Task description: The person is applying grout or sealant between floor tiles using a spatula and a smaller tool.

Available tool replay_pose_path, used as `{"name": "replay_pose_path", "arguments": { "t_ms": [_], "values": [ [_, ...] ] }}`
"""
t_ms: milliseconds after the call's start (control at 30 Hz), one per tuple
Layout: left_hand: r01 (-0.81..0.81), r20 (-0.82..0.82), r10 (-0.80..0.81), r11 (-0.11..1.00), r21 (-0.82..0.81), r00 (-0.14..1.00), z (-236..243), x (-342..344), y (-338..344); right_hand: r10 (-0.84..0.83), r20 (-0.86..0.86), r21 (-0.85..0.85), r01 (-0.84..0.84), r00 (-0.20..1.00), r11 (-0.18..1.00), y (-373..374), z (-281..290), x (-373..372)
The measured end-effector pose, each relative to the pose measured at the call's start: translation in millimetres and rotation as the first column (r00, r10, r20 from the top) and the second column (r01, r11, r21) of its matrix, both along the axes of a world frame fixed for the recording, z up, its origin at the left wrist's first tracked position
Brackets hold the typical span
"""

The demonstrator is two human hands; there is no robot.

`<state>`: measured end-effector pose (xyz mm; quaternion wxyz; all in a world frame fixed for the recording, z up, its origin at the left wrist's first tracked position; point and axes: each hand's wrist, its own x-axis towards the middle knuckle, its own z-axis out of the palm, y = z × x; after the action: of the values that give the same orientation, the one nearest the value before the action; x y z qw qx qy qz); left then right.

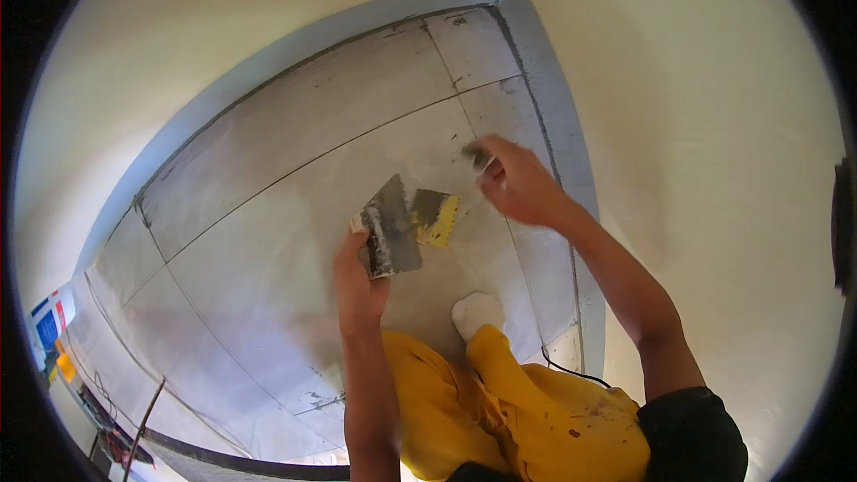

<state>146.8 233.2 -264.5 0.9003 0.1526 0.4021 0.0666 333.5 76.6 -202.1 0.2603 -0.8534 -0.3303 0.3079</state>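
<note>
My left hand (pixel 360 281) is closed round a wide grey scraper (pixel 393 228), whose flat blade is streaked with pale and dark filler. Just right of that blade, apparently on the tiles, lies a yellow notched spreader (pixel 439 230) smeared with dark grey. Out over the floor to the right, my right hand (pixel 518 180) is closed, its fingertips pinching a small dark thing (pixel 478 156). Motion blur hides what kind of thing it is.
Large pale floor tiles (pixel 268 241) with dark joints spread around me. A grey band (pixel 544 80) runs along the foot of cream walls (pixel 696 125). My white-covered foot (pixel 478 314) is near my hands. A black cable (pixel 571 369) lies right; bags (pixel 52 321) stand far left.
</note>
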Motion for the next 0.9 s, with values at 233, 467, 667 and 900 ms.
{"name": "replay_pose_path", "arguments": {
  "t_ms": [233, 467, 667, 900],
  "values": [
    [-0.018, -0.022, 0.018, 1.0, -0.012, 1.0, 12, 6, -1, 0.13, 0.576, -0.554, 0.269, 0.807, 0.788, -6, -52, 83],
    [-0.037, -0.03, 0.036, 0.999, -0.033, 0.999, 9, 4, -2, 0.169, 0.612, -0.584, 0.297, 0.772, 0.756, -14, -78, 102],
    [-0.034, -0.053, 0.034, 0.999, -0.013, 0.998, 14, 4, 0, 0.298, 0.593, -0.652, 0.228, 0.748, 0.723, -29, -88, 95],
    [-0.024, -0.03, 0.024, 0.999, -0.032, 0.999, 15, 4, -1, 0.357, 0.598, -0.623, 0.136, 0.718, 0.77, -16, -63, 91]
  ]
}}
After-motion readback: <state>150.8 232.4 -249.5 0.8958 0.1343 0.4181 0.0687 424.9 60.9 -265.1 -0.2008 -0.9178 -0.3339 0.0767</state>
